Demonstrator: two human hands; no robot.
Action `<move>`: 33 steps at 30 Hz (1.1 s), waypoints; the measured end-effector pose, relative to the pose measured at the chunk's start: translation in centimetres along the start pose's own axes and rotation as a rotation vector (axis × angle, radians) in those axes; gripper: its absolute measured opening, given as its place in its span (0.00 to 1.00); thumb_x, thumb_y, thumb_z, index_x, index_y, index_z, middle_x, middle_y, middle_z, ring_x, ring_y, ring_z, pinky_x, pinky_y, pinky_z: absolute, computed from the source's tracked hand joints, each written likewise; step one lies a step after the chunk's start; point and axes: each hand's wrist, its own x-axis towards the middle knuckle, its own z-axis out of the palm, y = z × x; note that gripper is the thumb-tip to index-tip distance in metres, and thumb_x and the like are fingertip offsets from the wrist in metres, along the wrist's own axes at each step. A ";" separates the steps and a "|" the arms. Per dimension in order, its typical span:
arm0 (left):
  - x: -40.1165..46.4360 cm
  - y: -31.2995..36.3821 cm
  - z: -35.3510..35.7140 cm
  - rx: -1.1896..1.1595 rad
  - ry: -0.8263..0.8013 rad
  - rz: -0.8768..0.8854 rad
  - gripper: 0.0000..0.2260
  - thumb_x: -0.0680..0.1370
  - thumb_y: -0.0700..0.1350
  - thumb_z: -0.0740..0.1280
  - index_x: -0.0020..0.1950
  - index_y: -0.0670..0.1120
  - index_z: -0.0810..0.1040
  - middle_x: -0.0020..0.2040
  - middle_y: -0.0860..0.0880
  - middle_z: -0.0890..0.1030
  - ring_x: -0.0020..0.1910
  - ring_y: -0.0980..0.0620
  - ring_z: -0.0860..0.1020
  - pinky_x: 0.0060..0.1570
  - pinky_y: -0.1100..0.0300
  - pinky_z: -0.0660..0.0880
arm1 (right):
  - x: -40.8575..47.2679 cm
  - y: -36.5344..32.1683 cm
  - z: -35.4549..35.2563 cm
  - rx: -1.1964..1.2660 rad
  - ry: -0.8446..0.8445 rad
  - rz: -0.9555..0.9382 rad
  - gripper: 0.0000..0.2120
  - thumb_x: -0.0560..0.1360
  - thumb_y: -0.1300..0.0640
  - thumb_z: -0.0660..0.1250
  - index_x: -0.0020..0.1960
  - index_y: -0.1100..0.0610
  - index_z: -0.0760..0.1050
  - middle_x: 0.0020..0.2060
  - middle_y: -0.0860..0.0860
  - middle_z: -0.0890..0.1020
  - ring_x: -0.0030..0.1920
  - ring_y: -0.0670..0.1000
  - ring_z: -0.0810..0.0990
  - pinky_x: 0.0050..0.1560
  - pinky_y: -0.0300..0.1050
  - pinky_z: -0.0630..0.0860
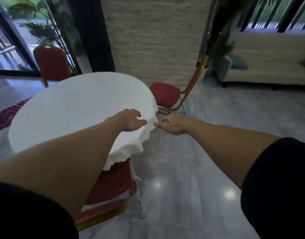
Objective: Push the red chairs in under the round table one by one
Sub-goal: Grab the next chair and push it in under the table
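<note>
Dim, bluish daylight enters from the windows [5,47] at the far left and right, two small glare spots shine on the glossy floor [191,187], the white tablecloth [75,109] looks overexposed, and motion blur and wide-angle bending soften everything.

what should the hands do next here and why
Probably reach on to the far right chair and take its backrest: its seat sits clear of the round table, while both the left hand and right hand are empty, stretched toward it.

Your open floor [208,152] lies right of the round table [75,107]; the far red chair [165,94] and sofa [268,66] bound it.
</note>
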 end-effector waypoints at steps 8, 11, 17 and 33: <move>9.5 11.5 -1.0 0.006 -0.004 0.064 0.27 0.79 0.62 0.61 0.75 0.51 0.71 0.72 0.44 0.75 0.69 0.41 0.72 0.67 0.48 0.69 | 3.7 11.3 -8.7 -0.053 0.060 0.075 0.47 0.74 0.19 0.50 0.76 0.53 0.74 0.74 0.56 0.76 0.68 0.59 0.77 0.68 0.58 0.74; 13.3 14.5 -1.6 0.034 -0.018 0.086 0.28 0.76 0.64 0.60 0.71 0.49 0.74 0.69 0.43 0.77 0.66 0.40 0.74 0.61 0.49 0.70 | 6.0 14.6 -11.3 -0.060 0.079 0.095 0.53 0.69 0.16 0.47 0.77 0.53 0.72 0.76 0.55 0.75 0.70 0.59 0.75 0.68 0.56 0.73; 24.7 19.4 -3.7 0.011 -0.038 0.111 0.36 0.67 0.73 0.55 0.66 0.52 0.77 0.65 0.45 0.79 0.61 0.42 0.77 0.63 0.42 0.73 | 11.0 21.7 -17.9 -0.036 0.114 0.094 0.45 0.78 0.24 0.54 0.81 0.55 0.65 0.80 0.56 0.70 0.77 0.59 0.70 0.73 0.55 0.68; 47.3 37.1 -7.6 -0.068 0.035 0.027 0.36 0.76 0.68 0.60 0.78 0.50 0.64 0.78 0.44 0.67 0.75 0.41 0.68 0.71 0.45 0.67 | 25.2 41.3 -33.2 -0.055 0.141 0.020 0.42 0.78 0.25 0.56 0.77 0.57 0.70 0.74 0.58 0.76 0.71 0.60 0.76 0.70 0.56 0.72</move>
